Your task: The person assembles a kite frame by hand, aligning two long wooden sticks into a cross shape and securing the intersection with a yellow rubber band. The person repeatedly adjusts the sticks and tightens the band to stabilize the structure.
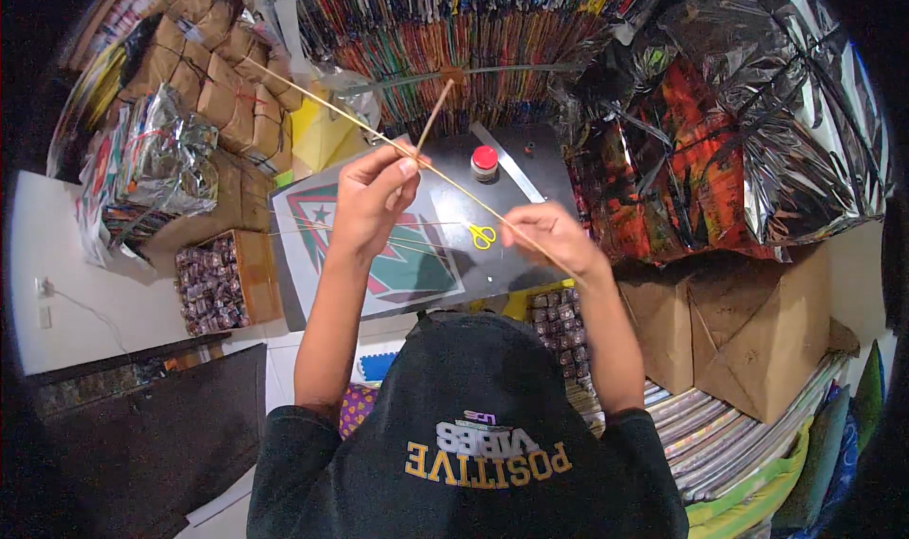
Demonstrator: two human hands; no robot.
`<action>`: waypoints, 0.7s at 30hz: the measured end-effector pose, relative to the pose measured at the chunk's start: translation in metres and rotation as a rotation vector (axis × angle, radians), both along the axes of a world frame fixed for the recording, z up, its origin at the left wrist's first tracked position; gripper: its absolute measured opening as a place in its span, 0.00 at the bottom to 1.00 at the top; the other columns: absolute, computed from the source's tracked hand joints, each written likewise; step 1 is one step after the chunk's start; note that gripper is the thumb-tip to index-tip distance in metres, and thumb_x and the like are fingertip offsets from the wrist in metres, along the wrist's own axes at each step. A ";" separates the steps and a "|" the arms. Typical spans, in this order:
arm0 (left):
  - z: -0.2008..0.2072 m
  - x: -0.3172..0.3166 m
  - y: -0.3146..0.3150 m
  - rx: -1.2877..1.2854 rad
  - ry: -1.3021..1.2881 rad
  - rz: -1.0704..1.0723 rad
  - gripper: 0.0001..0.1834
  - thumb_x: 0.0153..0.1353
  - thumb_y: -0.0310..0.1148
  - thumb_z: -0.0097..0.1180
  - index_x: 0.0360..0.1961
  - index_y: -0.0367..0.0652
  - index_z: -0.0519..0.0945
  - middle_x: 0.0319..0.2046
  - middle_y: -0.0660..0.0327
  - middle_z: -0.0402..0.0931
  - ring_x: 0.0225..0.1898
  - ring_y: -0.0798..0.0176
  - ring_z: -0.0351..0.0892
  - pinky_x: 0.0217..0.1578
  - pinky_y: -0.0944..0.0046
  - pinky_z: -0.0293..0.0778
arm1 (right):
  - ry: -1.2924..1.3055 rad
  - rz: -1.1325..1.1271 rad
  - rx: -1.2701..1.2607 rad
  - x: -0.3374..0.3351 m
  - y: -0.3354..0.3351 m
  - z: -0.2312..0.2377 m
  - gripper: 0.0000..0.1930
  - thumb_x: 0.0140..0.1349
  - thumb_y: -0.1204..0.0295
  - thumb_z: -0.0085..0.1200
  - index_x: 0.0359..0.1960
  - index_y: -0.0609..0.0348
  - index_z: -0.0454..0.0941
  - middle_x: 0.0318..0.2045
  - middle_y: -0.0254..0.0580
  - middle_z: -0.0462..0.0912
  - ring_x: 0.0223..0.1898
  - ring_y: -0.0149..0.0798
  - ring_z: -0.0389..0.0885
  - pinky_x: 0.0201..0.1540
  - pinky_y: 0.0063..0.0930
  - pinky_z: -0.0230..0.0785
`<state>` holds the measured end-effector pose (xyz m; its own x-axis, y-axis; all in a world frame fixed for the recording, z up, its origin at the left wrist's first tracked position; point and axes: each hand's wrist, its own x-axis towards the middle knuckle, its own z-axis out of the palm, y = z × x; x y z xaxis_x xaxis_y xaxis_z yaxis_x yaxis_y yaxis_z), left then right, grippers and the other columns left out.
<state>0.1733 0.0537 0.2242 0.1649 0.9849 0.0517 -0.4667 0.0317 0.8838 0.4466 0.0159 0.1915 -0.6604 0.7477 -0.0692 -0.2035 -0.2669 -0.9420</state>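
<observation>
My left hand (381, 191) is raised over the dark table and closed in a pinch on a long thin bamboo stick (322, 102). A shorter brown stick (436, 115) points up and away from the same fingers. Slightly blurred, my right hand (549, 239) curls its fingers around the long stick nearer its lower right end. Beneath my left hand lies a sheet (327, 279) with a green, red and white design and a star. Several thin sticks (407, 244) rest across it. Yellow-handled scissors (483, 237) lie on the table between my hands.
A red-lidded jar (485, 163) and a metal ruler (511, 165) occupy the far part of the dark table (445, 147). Boxes of small wrapped pieces (210, 285) stand at left. Paper-wrapped bundles (227, 113), stacked colourful sheets (445, 28), black plastic-wrapped packs (757, 113) and cartons (748, 331) surround it.
</observation>
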 end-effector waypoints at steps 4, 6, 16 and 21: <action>0.001 0.003 0.003 -0.065 -0.043 0.037 0.09 0.64 0.27 0.61 0.43 0.32 0.83 0.30 0.65 0.79 0.21 0.78 0.63 0.20 0.76 0.56 | 0.478 0.123 -0.367 -0.030 -0.019 -0.027 0.11 0.75 0.63 0.51 0.43 0.60 0.74 0.18 0.18 0.59 0.15 0.16 0.51 0.16 0.17 0.40; 0.004 0.007 0.004 -0.094 -0.053 0.061 0.09 0.64 0.27 0.61 0.43 0.33 0.83 0.29 0.65 0.80 0.21 0.79 0.63 0.20 0.76 0.56 | 0.549 0.134 -0.406 -0.043 -0.025 -0.031 0.10 0.76 0.64 0.50 0.44 0.60 0.72 0.18 0.17 0.54 0.15 0.17 0.50 0.16 0.17 0.39; -0.009 0.002 0.000 0.167 0.770 0.077 0.09 0.62 0.28 0.62 0.37 0.32 0.87 0.31 0.64 0.85 0.31 0.73 0.78 0.31 0.70 0.72 | -0.178 -0.258 0.325 -0.051 -0.032 0.060 0.09 0.72 0.74 0.49 0.42 0.66 0.81 0.28 0.30 0.78 0.31 0.19 0.71 0.33 0.18 0.64; -0.001 0.000 -0.011 0.444 0.725 -0.282 0.09 0.59 0.27 0.63 0.36 0.30 0.86 0.34 0.56 0.87 0.34 0.66 0.82 0.36 0.65 0.76 | -0.361 -0.397 0.521 0.002 0.007 0.090 0.09 0.70 0.74 0.52 0.39 0.68 0.82 0.33 0.31 0.82 0.37 0.23 0.76 0.42 0.22 0.70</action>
